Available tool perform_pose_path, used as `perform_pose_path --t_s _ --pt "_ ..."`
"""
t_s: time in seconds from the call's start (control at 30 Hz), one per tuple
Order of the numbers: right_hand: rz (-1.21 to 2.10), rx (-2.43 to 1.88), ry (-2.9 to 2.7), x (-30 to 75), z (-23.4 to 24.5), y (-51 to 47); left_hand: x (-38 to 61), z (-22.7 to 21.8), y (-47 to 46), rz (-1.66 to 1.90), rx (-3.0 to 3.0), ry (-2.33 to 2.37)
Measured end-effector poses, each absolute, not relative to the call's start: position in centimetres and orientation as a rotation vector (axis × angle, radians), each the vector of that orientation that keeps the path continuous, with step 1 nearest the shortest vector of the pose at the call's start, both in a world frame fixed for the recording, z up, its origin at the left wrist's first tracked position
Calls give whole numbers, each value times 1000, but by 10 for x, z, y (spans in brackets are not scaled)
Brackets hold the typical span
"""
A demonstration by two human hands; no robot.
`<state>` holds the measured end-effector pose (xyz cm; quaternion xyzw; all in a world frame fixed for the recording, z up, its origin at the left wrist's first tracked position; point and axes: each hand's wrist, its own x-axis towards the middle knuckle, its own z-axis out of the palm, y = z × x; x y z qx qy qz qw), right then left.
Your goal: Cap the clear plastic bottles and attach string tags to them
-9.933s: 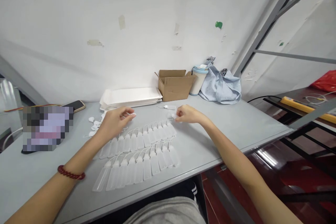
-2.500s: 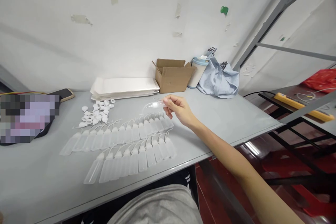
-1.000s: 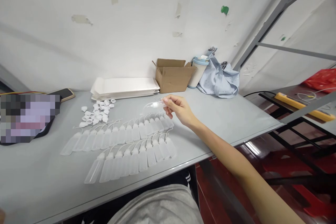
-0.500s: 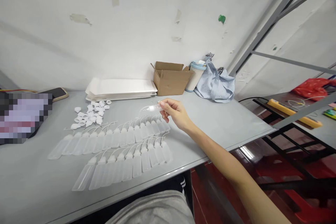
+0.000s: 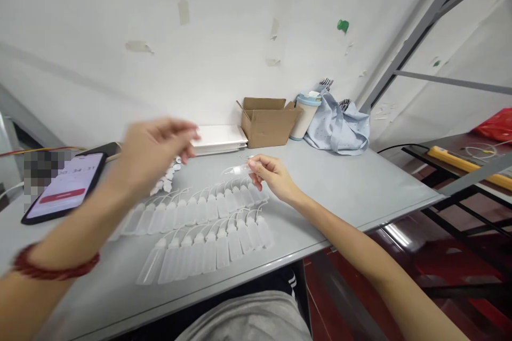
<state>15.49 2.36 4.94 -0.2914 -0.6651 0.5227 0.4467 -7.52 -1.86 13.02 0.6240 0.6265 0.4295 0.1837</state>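
Note:
My right hand [image 5: 270, 173] pinches a small clear plastic piece with a thin loop [image 5: 236, 170] between thumb and fingertips, just above the table. My left hand [image 5: 156, 144] hangs over the white caps [image 5: 165, 181]; its fingers are smeared by motion, so I cannot tell whether they hold anything. Below the hands lie two rows of translucent plastic tubes with white tops and thin loops, a back row [image 5: 192, 210] and a front row [image 5: 200, 253]. My left forearm hides the left end of the back row, and my left hand covers part of the caps.
A phone [image 5: 66, 186] lies at the left. Along the wall stand a stack of white sheets or envelopes [image 5: 220, 138], an open cardboard box [image 5: 269, 128], a cup with a blue lid [image 5: 306, 117] and a light blue cloth bag [image 5: 340, 128]. A metal frame [image 5: 404, 50] rises at the right.
My left hand has come into view from the lower left and now covers part of the caps. My right hand keeps its pinch on the clear piece. The camera view has shifted slightly.

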Motion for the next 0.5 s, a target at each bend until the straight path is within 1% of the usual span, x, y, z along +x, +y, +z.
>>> perform_pose_path --t_s 0.07,0.2,0.27,0.37,0.5 --pt "1289 -715 -1666 153 48 22 -70 112 -13 1099 1779 1689" --pt "1311 -707 -1689 148 46 20 -62 80 -13 877 1833 1359" --pt "1325 -705 -1706 146 45 19 -59 74 -18 826 1834 1287" --pt "1330 -718 -1753 144 43 16 -56 70 -25 862 1833 1293" --pt "1236 -754 -1848 143 40 12 -55 61 -29 781 1749 1264"
